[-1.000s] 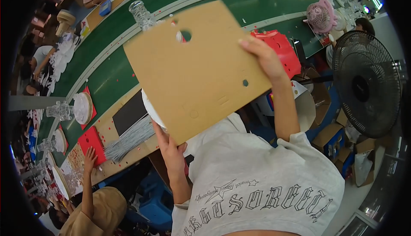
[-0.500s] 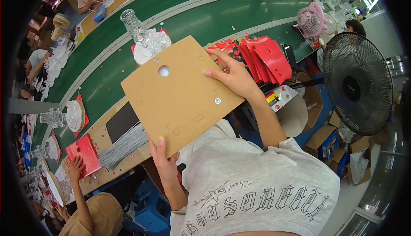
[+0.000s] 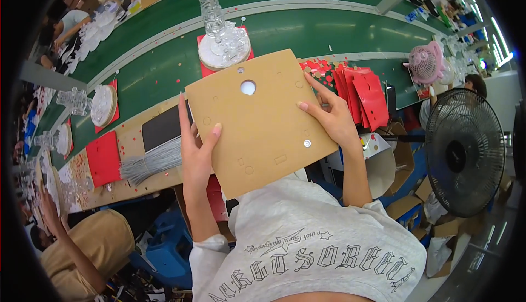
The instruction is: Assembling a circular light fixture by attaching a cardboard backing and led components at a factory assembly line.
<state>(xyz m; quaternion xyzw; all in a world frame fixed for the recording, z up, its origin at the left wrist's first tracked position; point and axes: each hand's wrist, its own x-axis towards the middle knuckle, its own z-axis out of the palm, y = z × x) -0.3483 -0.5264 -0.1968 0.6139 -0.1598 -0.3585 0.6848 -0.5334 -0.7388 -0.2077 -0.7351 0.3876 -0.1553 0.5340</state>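
A square tan cardboard sheet [image 3: 263, 129] is held up in front of my chest, slightly tilted. It has one round hole near its far edge, a smaller hole beside that, several cut outlines and a small silver ring near the right side. My left hand [image 3: 197, 151] grips its left edge, thumb on the face. Gripping the right edge is my right hand [image 3: 335, 120], thumb on the face and fingers along the rim. Beyond the sheet, a clear ribbed plastic column [image 3: 212, 14] rises from a round white base [image 3: 219, 50] on a red sheet.
Grey wire ties [image 3: 153, 159] and a black sheet [image 3: 164, 125] lie left on the bench, near a red packet [image 3: 103, 159]. Red folded pieces [image 3: 364, 96] stack at right. A black fan [image 3: 457, 151] stands right; a co-worker [image 3: 90, 247] sits at lower left.
My left hand has moved up from the sheet's near corner to its left edge. The sheet has turned a little and sits more level. My view has shifted, too.
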